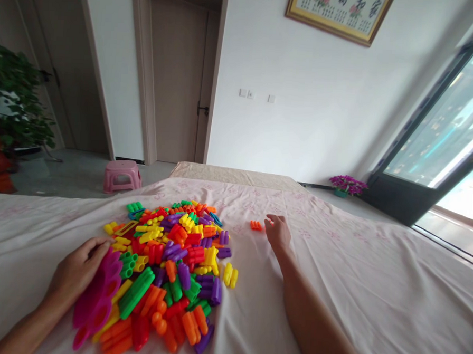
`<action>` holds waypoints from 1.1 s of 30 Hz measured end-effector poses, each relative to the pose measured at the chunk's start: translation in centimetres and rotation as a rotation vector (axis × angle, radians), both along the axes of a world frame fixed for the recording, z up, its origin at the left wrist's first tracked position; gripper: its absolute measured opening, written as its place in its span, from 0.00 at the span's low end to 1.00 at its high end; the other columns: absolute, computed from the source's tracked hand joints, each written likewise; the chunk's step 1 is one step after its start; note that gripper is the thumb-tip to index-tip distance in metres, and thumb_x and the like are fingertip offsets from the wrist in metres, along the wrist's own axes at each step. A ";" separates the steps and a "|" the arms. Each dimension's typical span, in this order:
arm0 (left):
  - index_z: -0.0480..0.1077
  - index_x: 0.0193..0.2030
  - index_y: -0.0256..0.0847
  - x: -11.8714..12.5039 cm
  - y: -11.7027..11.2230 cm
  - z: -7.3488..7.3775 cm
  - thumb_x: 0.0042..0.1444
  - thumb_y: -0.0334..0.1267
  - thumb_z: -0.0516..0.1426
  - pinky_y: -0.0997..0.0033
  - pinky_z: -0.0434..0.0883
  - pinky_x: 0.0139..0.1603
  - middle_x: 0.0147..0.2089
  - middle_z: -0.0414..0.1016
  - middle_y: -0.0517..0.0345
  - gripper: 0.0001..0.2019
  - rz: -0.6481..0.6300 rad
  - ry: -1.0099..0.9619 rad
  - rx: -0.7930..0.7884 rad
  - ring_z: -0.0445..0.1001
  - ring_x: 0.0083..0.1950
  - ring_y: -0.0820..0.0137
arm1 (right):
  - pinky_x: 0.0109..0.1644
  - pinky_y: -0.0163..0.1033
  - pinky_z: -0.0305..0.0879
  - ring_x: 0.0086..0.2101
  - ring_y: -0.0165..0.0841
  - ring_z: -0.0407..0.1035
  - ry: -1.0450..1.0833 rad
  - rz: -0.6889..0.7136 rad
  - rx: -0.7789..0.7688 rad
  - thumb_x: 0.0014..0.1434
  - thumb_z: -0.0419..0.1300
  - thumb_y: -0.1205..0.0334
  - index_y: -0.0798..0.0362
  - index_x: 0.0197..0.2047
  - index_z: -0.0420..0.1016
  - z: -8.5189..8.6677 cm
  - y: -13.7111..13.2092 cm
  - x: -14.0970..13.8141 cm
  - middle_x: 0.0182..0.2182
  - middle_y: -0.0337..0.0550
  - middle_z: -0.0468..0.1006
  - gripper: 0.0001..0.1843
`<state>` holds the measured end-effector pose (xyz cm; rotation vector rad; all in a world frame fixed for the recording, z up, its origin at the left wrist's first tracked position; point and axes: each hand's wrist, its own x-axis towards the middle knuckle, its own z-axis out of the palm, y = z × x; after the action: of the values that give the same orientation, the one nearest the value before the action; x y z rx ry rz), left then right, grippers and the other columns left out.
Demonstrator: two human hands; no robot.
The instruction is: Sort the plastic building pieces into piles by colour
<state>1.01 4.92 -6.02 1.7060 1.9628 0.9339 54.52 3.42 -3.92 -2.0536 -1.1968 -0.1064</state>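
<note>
My left hand (pixel 77 266) is closed on the upper edge of a magenta plastic piece (pixel 89 301) with a scalloped, ringed side, tilted at the left of a toy block pile. Plastic tube-shaped toy blocks (pixel 173 253) in red, orange, yellow, green and purple make up this heap. To its right, my right hand (pixel 279 233) is low over the cloth, fingers bent around a bit of orange block that is mostly hidden. Just left of those fingertips lies another orange block (pixel 256 225). A yellow block (pixel 230 276) rests at the pile's right edge.
A pale, wrinkled flowered cloth (pixel 353 289) covers the broad surface under the blocks. Beyond it are a pink stool (pixel 122 176), a closed door (pixel 178 84), a pot of magenta flowers (pixel 347 185) and a leafy plant (pixel 18 97). A glass door (pixel 441 124) is at the right.
</note>
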 end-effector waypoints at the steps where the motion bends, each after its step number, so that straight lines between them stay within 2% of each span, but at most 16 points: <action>1: 0.72 0.49 0.44 -0.1 0.1 -0.1 0.59 0.54 0.47 0.71 0.69 0.46 0.50 0.80 0.54 0.22 -0.003 0.000 -0.001 0.77 0.49 0.62 | 0.47 0.39 0.65 0.43 0.36 0.72 0.054 0.042 -0.012 0.58 0.55 0.56 0.51 0.51 0.77 -0.4 0.2 0.5 0.47 0.47 0.76 0.20; 3: 0.72 0.49 0.45 -0.2 0.2 -0.3 0.59 0.54 0.48 0.70 0.69 0.47 0.51 0.80 0.55 0.22 -0.004 -0.005 -0.004 0.77 0.50 0.62 | 0.51 0.40 0.65 0.44 0.37 0.72 0.164 0.120 0.027 0.58 0.54 0.54 0.54 0.52 0.76 -1.2 0.5 1.3 0.45 0.48 0.78 0.23; 7: 0.73 0.49 0.45 -0.4 0.4 -0.6 0.58 0.54 0.48 0.71 0.69 0.48 0.51 0.80 0.56 0.22 0.005 -0.005 -0.009 0.77 0.50 0.62 | 0.51 0.41 0.67 0.47 0.39 0.72 0.315 0.171 0.109 0.53 0.53 0.59 0.53 0.53 0.76 -1.9 0.7 2.8 0.48 0.46 0.79 0.25; 10: 0.73 0.48 0.45 -0.3 0.4 -0.5 0.58 0.54 0.48 0.71 0.70 0.48 0.51 0.80 0.56 0.21 0.002 -0.007 0.005 0.77 0.51 0.63 | 0.49 0.41 0.68 0.46 0.39 0.73 0.364 0.290 -0.029 0.49 0.57 0.61 0.52 0.54 0.75 -1.8 0.4 3.3 0.47 0.46 0.79 0.28; 13: 0.73 0.48 0.45 -0.3 0.3 -0.5 0.58 0.54 0.48 0.71 0.70 0.48 0.50 0.80 0.56 0.21 0.001 -0.018 0.007 0.77 0.51 0.63 | 0.52 0.41 0.65 0.47 0.39 0.72 0.222 0.375 -0.140 0.46 0.63 0.60 0.50 0.52 0.77 -1.8 0.3 3.2 0.46 0.44 0.80 0.26; 15: 0.73 0.48 0.45 -0.3 0.3 -0.5 0.58 0.54 0.48 0.71 0.70 0.48 0.50 0.80 0.56 0.21 0.003 -0.017 -0.001 0.77 0.51 0.62 | 0.52 0.40 0.65 0.45 0.38 0.72 0.137 0.354 -0.140 0.48 0.64 0.58 0.49 0.51 0.78 -1.9 0.5 3.0 0.46 0.43 0.80 0.25; 18: 0.72 0.48 0.45 -0.4 0.3 -0.5 0.58 0.54 0.48 0.70 0.69 0.49 0.50 0.80 0.55 0.21 0.003 -0.013 -0.004 0.77 0.51 0.62 | 0.48 0.39 0.66 0.42 0.37 0.73 0.108 0.210 -0.079 0.53 0.61 0.51 0.51 0.54 0.75 -2.2 0.7 3.0 0.46 0.44 0.79 0.26; 21: 0.72 0.49 0.46 -0.3 0.2 -0.3 0.59 0.54 0.47 0.69 0.69 0.49 0.50 0.80 0.55 0.22 0.012 0.004 -0.021 0.77 0.50 0.61 | 0.49 0.40 0.65 0.44 0.39 0.73 0.066 0.085 -0.081 0.54 0.60 0.47 0.53 0.54 0.75 -2.2 0.7 3.1 0.47 0.48 0.78 0.28; 24: 0.71 0.50 0.46 -0.2 0.1 -0.1 0.59 0.54 0.47 0.69 0.69 0.49 0.51 0.79 0.54 0.22 0.010 0.009 -0.033 0.77 0.50 0.62 | 0.48 0.40 0.64 0.45 0.40 0.72 0.018 0.057 -0.113 0.57 0.58 0.45 0.52 0.55 0.75 -1.8 0.4 2.6 0.48 0.50 0.77 0.28; 27: 0.71 0.49 0.45 -0.2 0.2 -0.2 0.59 0.54 0.47 0.70 0.68 0.49 0.51 0.79 0.55 0.21 -0.004 -0.004 -0.016 0.76 0.51 0.62 | 0.47 0.40 0.64 0.45 0.39 0.71 -0.067 0.052 -0.034 0.59 0.56 0.47 0.49 0.49 0.78 -1.3 0.1 1.2 0.47 0.47 0.78 0.21; 29: 0.71 0.49 0.45 -0.3 0.2 -0.3 0.59 0.54 0.47 0.70 0.69 0.48 0.50 0.79 0.55 0.21 -0.005 -0.004 -0.005 0.77 0.51 0.62 | 0.45 0.39 0.64 0.41 0.37 0.71 -0.092 0.160 0.022 0.59 0.57 0.50 0.48 0.41 0.80 -0.9 0.1 -0.3 0.41 0.45 0.79 0.15; 31: 0.71 0.49 0.44 -0.3 0.2 -0.3 0.59 0.54 0.48 0.70 0.69 0.48 0.50 0.79 0.54 0.21 -0.004 -0.001 0.001 0.77 0.50 0.62 | 0.41 0.37 0.64 0.35 0.34 0.71 -0.049 0.371 0.026 0.59 0.58 0.53 0.50 0.34 0.80 -0.7 0.2 -2.0 0.34 0.43 0.80 0.13; 33: 0.72 0.49 0.45 -0.3 0.1 -0.3 0.59 0.54 0.48 0.70 0.69 0.48 0.50 0.79 0.54 0.21 -0.001 0.003 -0.004 0.77 0.50 0.61 | 0.37 0.35 0.64 0.31 0.32 0.71 0.031 0.591 -0.027 0.58 0.60 0.53 0.53 0.32 0.80 -0.6 0.3 -3.9 0.30 0.42 0.79 0.13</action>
<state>0.75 5.06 -6.32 1.7067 1.9642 0.9266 50.59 3.70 -4.55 -1.6365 -1.7359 0.2236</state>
